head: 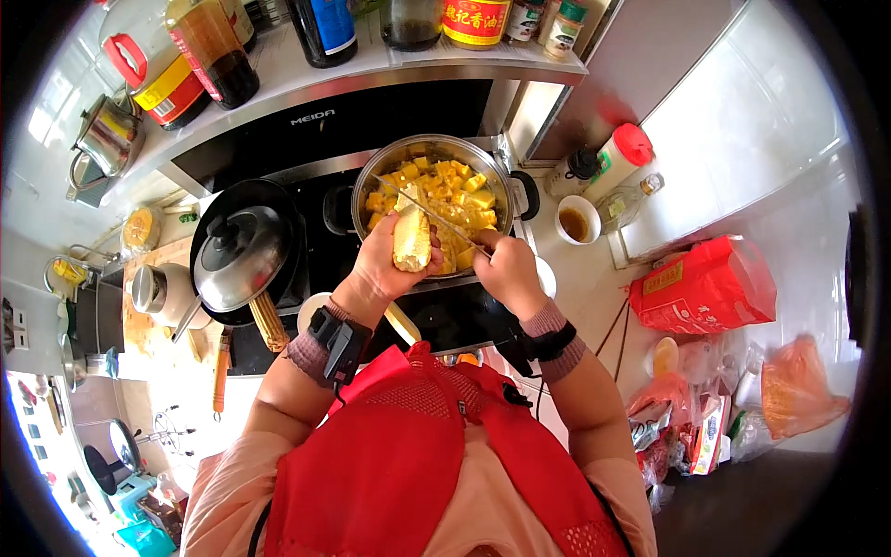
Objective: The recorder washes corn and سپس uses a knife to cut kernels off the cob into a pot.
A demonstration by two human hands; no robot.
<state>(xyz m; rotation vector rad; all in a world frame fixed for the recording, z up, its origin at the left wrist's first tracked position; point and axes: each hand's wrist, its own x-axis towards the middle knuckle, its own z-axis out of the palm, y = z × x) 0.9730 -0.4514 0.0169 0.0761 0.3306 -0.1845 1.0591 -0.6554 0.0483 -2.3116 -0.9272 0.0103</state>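
My left hand (381, 262) holds an ear of corn (412, 240) upright over the near side of a steel pot (513, 209). Much of the ear's surface looks cut down. In my right hand (509, 268) is a knife (445, 224), its thin blade slanting up to the left across the corn. Only a little of its handle end shows at my fingers. Chunks of yellow pumpkin (475, 182) and loose corn kernels (456, 209) lie in the pot, which stands on a black glass hob (445, 310).
Left of the pot is a black wok (202, 278) with a domed metal lid (240, 268). A bowl of brown liquid (577, 220), bottles and a red bag (703, 285) stand to the right. A shelf (390, 66) with sauce bottles runs behind the hob.
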